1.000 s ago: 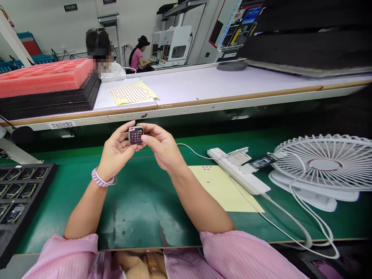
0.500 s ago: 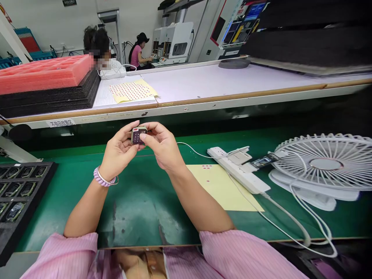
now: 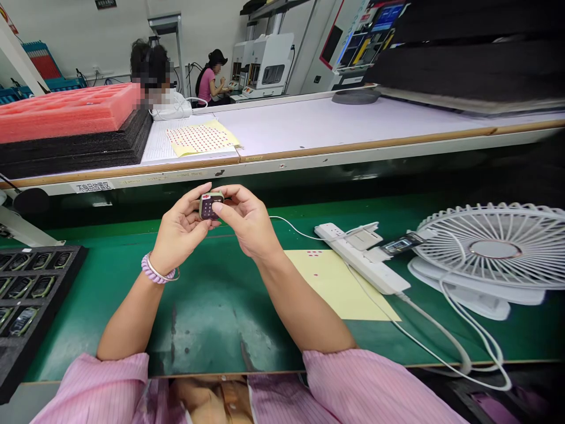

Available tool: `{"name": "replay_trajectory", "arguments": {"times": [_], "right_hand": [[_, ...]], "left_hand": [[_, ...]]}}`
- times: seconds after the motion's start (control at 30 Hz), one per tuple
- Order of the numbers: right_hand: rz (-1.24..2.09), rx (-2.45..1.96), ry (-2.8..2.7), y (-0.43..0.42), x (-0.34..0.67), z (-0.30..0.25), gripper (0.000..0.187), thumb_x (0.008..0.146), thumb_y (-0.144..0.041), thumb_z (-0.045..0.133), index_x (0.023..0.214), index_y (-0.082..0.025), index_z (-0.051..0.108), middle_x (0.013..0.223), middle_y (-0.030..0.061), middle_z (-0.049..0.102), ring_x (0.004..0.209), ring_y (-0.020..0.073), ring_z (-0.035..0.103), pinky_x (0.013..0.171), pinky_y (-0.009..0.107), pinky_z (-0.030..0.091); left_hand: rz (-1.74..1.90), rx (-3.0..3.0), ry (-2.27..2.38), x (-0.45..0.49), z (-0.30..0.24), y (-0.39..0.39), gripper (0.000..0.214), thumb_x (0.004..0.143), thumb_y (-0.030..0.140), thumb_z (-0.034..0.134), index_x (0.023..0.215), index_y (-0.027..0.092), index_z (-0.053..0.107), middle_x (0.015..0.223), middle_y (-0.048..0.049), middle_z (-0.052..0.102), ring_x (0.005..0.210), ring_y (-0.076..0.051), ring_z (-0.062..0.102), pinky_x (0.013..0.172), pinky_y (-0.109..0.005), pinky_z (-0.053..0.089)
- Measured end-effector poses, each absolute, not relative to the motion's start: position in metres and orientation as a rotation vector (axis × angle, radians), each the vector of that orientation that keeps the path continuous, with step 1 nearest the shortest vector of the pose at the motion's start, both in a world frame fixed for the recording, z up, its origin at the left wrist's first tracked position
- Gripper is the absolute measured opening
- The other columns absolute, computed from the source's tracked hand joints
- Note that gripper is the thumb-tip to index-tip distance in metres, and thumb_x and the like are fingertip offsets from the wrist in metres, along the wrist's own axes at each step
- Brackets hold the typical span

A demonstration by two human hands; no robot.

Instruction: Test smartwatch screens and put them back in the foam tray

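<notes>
Between my two hands is a small green-framed smartwatch body point(image 3: 207, 208), its dark face lit with small white marks and a red arrow sticker at its top left corner. My left hand point(image 3: 183, 227) grips it by the left side and lower edge. From the right, my right hand point(image 3: 249, 224) holds it too, with the thumb pressed on the screen. Both hands are above the green bench point(image 3: 207, 318), and the fingers hide the watch's back and part of its right side.
At left lies a black foam tray point(image 3: 46, 303) holding several similar watch bodies. On the right are a yellow sheet point(image 3: 326, 294) with red stickers, a white power strip point(image 3: 362, 259), cables and a white fan point(image 3: 494, 250). A raised shelf point(image 3: 291, 126) carries foam stacks; two people are beyond it.
The marks on the watch screen look brighter and differently arranged. My hands have hardly moved. In the background, the seated person in pink has raised a hand slightly.
</notes>
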State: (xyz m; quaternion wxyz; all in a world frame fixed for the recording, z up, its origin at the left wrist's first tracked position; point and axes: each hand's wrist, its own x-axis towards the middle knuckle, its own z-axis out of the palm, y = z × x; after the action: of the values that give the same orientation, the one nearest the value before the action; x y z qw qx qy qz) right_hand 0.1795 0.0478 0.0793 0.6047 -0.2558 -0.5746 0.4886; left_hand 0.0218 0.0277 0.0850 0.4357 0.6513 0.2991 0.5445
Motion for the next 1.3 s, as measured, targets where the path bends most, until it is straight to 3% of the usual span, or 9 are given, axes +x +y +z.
{"name": "replay_trajectory", "arguments": {"times": [0.13, 0.4, 0.63, 0.83, 1.03, 1.3], "right_hand": [[1.109, -0.6, -1.333, 0.0473, 0.1802, 0.0795, 0.047, 0.077, -0.061, 0.086, 0.101, -0.024, 0.068, 0.093, 0.0024, 0.072, 0.081, 0.0189, 0.067, 0.07, 0.033, 0.064], [1.081, -0.584, -1.309, 0.0515, 0.1851, 0.0802, 0.028, 0.08, -0.042, 0.08, 0.099, -0.021, 0.076, 0.1, 0.0044, 0.078, 0.09, 0.0207, 0.072, 0.082, 0.035, 0.063], [1.05, -0.61, -1.32, 0.0533, 0.1862, 0.0788, 0.037, 0.081, -0.053, 0.084, 0.098, -0.021, 0.077, 0.097, 0.0052, 0.079, 0.088, 0.0208, 0.072, 0.081, 0.036, 0.063], [1.099, -0.576, -1.305, 0.0565, 0.1877, 0.0775, 0.025, 0.081, -0.041, 0.081, 0.097, -0.021, 0.078, 0.098, 0.0043, 0.079, 0.087, 0.0195, 0.071, 0.081, 0.034, 0.061], [1.084, -0.594, -1.308, 0.0566, 0.1869, 0.0774, 0.03, 0.08, -0.045, 0.084, 0.096, -0.021, 0.077, 0.098, 0.0048, 0.079, 0.089, 0.0208, 0.072, 0.082, 0.036, 0.062], [1.143, -0.584, -1.285, 0.0573, 0.1875, 0.0778, 0.024, 0.078, -0.039, 0.079, 0.095, -0.021, 0.078, 0.097, 0.0039, 0.078, 0.085, 0.0184, 0.069, 0.082, 0.034, 0.059]], "left_hand": [[1.345, 1.626, 0.748, 0.022, 0.0856, 0.0273, 0.063, 0.086, 0.028, 0.081, 0.145, 0.02, 0.059, 0.126, -0.0102, 0.074, 0.1, -0.018, 0.076, 0.094, -0.03, 0.067], [1.367, 1.649, 0.755, 0.0209, 0.0865, 0.0274, 0.064, 0.085, 0.026, 0.082, 0.145, 0.02, 0.059, 0.123, -0.0091, 0.076, 0.097, -0.017, 0.077, 0.092, -0.029, 0.069], [1.342, 1.631, 0.754, 0.0213, 0.0865, 0.0268, 0.064, 0.086, 0.022, 0.08, 0.146, 0.02, 0.059, 0.124, -0.0091, 0.075, 0.094, -0.016, 0.078, 0.092, -0.029, 0.069], [1.347, 1.618, 0.746, 0.0211, 0.0863, 0.0269, 0.066, 0.086, 0.021, 0.08, 0.148, 0.019, 0.057, 0.124, -0.0096, 0.075, 0.096, -0.017, 0.078, 0.092, -0.029, 0.069], [1.321, 1.607, 0.764, 0.0208, 0.086, 0.0271, 0.069, 0.084, 0.023, 0.082, 0.148, 0.02, 0.057, 0.124, -0.0099, 0.075, 0.091, -0.018, 0.079, 0.091, -0.032, 0.07], [1.338, 1.587, 0.755, 0.0222, 0.0876, 0.026, 0.069, 0.082, 0.017, 0.08, 0.147, 0.017, 0.057, 0.123, -0.0094, 0.076, 0.092, -0.016, 0.079, 0.089, -0.027, 0.07]]}}
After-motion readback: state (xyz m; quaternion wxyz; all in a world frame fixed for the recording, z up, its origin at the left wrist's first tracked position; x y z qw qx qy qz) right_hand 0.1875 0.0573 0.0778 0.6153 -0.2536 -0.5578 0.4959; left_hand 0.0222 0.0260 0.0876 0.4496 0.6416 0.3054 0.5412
